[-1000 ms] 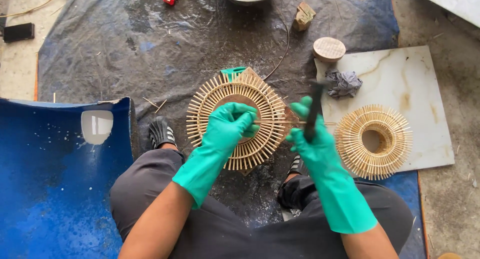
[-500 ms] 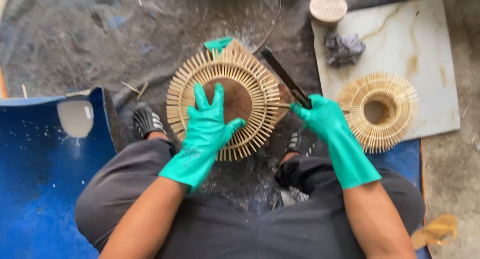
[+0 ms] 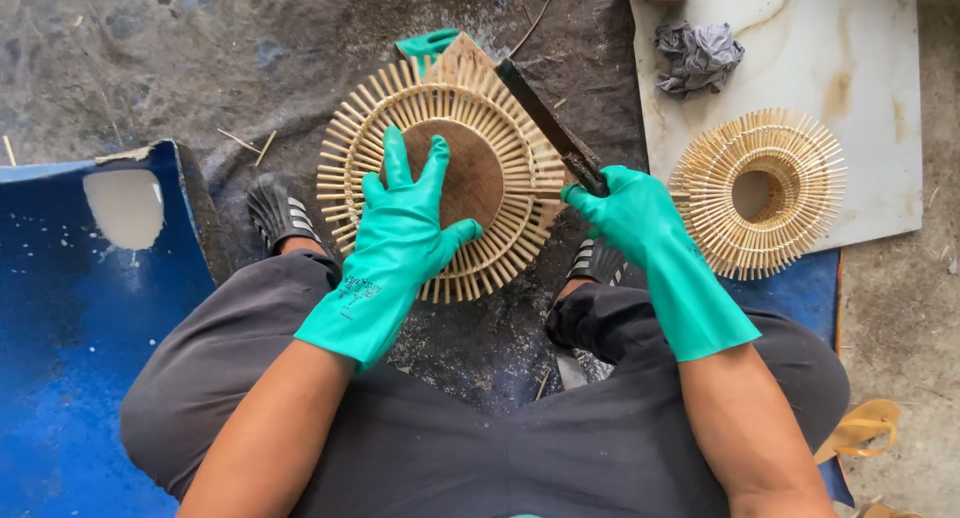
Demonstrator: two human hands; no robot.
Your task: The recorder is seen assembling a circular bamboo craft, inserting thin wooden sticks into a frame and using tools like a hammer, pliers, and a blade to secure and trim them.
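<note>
Left hand [image 3: 405, 233] in green rubber glove, fingers spread wide, pressed flat on round bamboo-stick ring with woven brown centre [image 3: 440, 168], lying on dark ground sheet [image 3: 200, 68] between the knees. Right hand [image 3: 628, 210], gloved alike, clenched around handle of long dark blade [image 3: 545, 123], laid across ring's upper right edge. Second pale bamboo-stick ring [image 3: 758, 193] on white slab [image 3: 860, 58] nearby.

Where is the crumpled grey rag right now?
In the head view, the grey rag lies upper right on the pale slab, above the second bamboo ring.
</note>
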